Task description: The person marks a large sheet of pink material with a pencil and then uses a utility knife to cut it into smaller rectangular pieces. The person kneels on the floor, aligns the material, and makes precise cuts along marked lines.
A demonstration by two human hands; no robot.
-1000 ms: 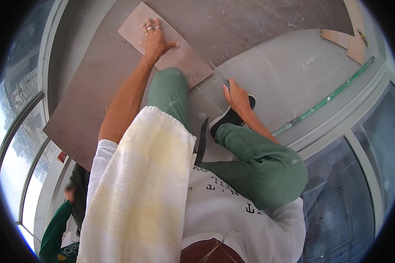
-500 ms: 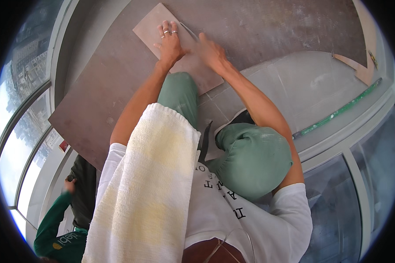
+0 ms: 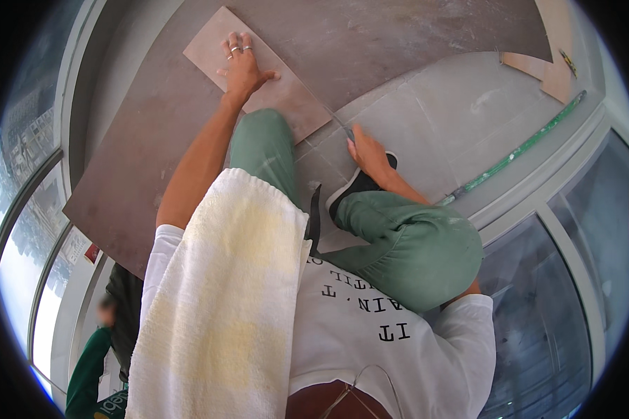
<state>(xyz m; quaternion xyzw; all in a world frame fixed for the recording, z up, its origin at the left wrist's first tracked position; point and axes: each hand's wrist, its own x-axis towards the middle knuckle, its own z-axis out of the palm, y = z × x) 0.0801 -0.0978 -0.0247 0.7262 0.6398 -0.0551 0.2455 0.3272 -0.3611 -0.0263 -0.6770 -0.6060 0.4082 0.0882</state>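
My left hand (image 3: 243, 70), with rings on it, lies with spread fingers on a light-brown rectangular board (image 3: 297, 105). That board rests at a slant on a larger dark-brown sheet (image 3: 398, 35), and its near end reaches past the sheet's curved edge. My right hand (image 3: 370, 155) is closed around a slim tool with a thin grey blade (image 3: 347, 131), just beyond the board's near right corner; its exact kind is unclear. The blade points toward that corner. My green-trousered left knee (image 3: 262, 136) is against the board's near side.
Grey floor tiles (image 3: 461, 105) lie to the right. A paint-spattered green bar (image 3: 517, 153) runs along the glazed wall there, near light wooden offcuts (image 3: 555, 80) and a small yellow-and-dark tool (image 3: 568, 63). At lower left is another person's green sleeve (image 3: 87, 363). A white towel (image 3: 223, 279) hangs over me.
My right hand has drawn the tool toward me along the board's right edge, from beside my left hand to beyond the near corner. My left hand stays on the board. The whole view has shifted slightly.
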